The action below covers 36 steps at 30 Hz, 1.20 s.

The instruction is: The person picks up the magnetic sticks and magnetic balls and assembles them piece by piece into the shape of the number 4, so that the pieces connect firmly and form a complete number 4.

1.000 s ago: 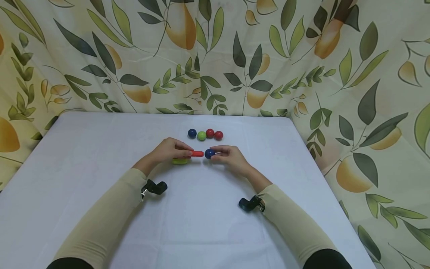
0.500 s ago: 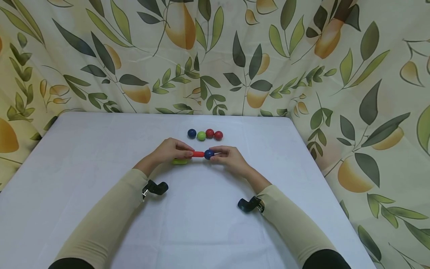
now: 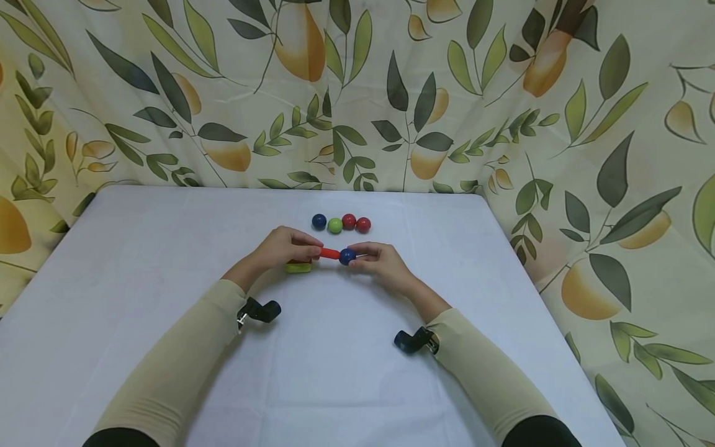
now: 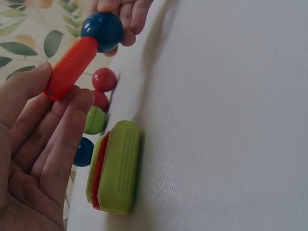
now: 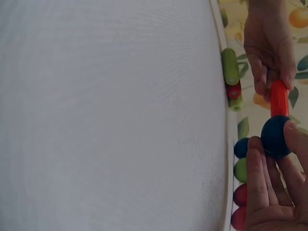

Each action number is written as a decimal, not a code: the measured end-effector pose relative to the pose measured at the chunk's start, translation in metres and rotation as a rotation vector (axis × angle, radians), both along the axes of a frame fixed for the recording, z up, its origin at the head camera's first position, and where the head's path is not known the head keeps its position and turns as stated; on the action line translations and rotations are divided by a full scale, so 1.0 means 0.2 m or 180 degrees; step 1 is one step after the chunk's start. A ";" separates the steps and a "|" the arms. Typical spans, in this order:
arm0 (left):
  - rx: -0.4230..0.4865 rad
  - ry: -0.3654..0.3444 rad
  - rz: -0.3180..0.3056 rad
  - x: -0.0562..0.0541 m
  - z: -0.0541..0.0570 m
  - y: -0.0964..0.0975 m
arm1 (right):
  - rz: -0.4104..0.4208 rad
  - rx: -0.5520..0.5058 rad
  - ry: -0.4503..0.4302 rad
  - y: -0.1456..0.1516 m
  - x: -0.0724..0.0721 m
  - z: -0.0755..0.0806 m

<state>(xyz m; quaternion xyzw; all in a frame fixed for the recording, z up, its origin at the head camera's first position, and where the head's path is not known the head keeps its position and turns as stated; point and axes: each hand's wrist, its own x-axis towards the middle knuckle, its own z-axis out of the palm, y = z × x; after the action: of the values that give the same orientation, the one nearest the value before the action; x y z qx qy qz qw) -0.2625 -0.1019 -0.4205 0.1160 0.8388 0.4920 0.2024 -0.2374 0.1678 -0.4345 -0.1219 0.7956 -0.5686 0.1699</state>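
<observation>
Thumb and fingers of my left hand [image 3: 282, 249] pinch a red ribbed rod [image 4: 72, 68] near one end. A dark blue ball [image 5: 275, 136] is held between the thumb and fingers of my right hand [image 3: 382, 264]. Ball and rod meet end on, above the table, with the rod sloping slightly down toward the ball in the head view. Beneath my left hand lie two green rods [image 4: 120, 166] with a red rod [image 4: 99, 171] between them, side by side and partly hidden by that hand in the head view.
Behind the hands, a row of loose balls stands on the white table [image 3: 335, 360]: a blue ball [image 3: 319, 222], a green ball [image 3: 334, 225] and two red balls [image 3: 356, 223]. A patterned curtain [image 3: 357, 93] hangs along the far edge.
A second ago a small gap lay between the red rod and the blue ball; now they touch. The left hand has risen slightly, tilting the rod and uncovering more of the rods below.
</observation>
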 end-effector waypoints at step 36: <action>0.0441 -0.0068 0.0533 -0.01 0.02 0.12 | 0.0169 0.0052 -0.0065 -0.06 0.03 -0.04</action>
<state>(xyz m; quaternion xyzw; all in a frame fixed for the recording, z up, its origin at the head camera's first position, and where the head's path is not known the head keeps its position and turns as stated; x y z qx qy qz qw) -0.2640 -0.0780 -0.4175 0.0539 0.8073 0.5652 0.1611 -0.2309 0.1557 -0.4429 -0.1358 0.7950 -0.5585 0.1940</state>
